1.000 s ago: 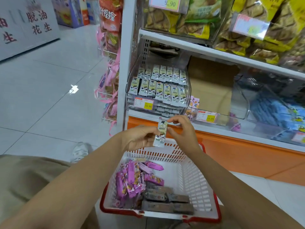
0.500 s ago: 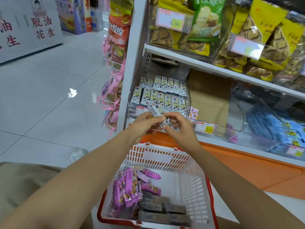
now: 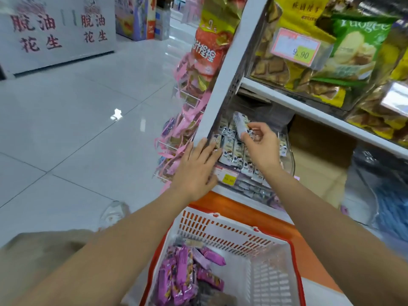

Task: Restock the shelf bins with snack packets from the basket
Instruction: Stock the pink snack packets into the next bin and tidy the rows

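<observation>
My right hand (image 3: 261, 144) pinches a small white snack packet (image 3: 240, 123) and holds it over the rows of matching packets in the clear shelf bin (image 3: 289, 160). The open left hand (image 3: 197, 168) lies flat against the bin's left front corner, fingers spread on the packets there. Below, a white basket with a red rim (image 3: 223, 228) sits in front of me. It holds several purple packets (image 3: 181, 274) and some dark ones (image 3: 212, 294) at the bottom.
A white shelf upright (image 3: 223, 85) stands left of the bin. Pink packets hang on a wire rack (image 3: 183, 133) beside it. Yellow and green snack bags (image 3: 331, 51) fill the shelf above. A cardboard box (image 3: 318, 164) and blue packets (image 3: 393, 208) lie to the right.
Both hands rose from above the basket to the shelf bin. The left hand let go of the white packet and now rests on the bin; the right carried the packet in.
</observation>
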The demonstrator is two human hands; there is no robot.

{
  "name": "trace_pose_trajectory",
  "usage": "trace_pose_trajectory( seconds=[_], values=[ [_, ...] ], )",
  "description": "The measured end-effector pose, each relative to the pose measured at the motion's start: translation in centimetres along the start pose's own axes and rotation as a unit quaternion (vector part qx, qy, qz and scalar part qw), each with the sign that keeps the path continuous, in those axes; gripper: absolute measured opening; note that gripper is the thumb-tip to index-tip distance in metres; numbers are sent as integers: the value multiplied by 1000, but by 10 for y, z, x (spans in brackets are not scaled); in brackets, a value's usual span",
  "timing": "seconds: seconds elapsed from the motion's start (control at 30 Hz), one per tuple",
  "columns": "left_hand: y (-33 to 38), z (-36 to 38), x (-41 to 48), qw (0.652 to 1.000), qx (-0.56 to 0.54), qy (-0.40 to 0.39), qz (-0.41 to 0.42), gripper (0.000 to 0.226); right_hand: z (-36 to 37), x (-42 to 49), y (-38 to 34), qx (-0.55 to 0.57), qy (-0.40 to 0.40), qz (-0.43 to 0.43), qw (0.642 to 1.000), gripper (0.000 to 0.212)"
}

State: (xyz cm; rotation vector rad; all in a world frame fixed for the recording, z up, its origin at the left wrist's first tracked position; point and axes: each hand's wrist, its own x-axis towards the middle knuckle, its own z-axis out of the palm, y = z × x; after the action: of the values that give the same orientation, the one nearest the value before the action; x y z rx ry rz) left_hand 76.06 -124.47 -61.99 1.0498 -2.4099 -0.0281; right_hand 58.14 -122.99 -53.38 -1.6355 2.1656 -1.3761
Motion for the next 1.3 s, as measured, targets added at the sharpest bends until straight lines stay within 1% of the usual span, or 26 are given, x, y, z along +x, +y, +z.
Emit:
trace_pose_trajectory(
  seconds=[0.07, 0.23, 0.37, 0.43, 0.57, 0.77, 0.93, 1.03, 1.13, 1.2, 1.3],
  values=[
    [-6, 10, -2, 1000, -2, 28, 13, 67, 10, 16, 1, -32, 7, -8, 999, 29],
    [-12, 24, -2, 997, -1, 69, 23, 70, 36, 47, 12, -115, 11, -13, 993, 32],
    [-14, 29, -1, 996, -1, 87, 22, 71, 50, 58, 20, -169, -8, -19, 985, 32],
    [-15, 30, -2, 996, -13, 83, 21, 69, 54, 58, 25, -179, -19, -10, 984, 29],
    [-15, 27, -3, 998, -20, 59, 25, 67, 47, 47, 21, -163, -38, -9, 986, 29],
    [-3, 8, -10, 999, -44, 19, 2, 75, 22, 16, 15, -89, -52, -53, 993, 21],
    [12, -5, -21, 1000, -6, 8, 8, 59, -3, -26, 5, -51, -46, -78, 995, 16],
    [18, -5, -34, 999, 28, 12, 14, 46, -15, -58, 6, -3, -64, -76, 995, 20],
    [21, 4, -51, 998, 48, -1, 31, 36, -19, -97, 18, 18, -83, -88, 993, 17],
    [22, 15, -63, 997, 53, -33, 39, 34, -17, -122, 35, 27, -96, -71, 992, 16],
    [21, 32, -79, 992, 56, -102, 37, 36, -9, -156, 70, 16, -127, -18, 992, 17]
  ],
)
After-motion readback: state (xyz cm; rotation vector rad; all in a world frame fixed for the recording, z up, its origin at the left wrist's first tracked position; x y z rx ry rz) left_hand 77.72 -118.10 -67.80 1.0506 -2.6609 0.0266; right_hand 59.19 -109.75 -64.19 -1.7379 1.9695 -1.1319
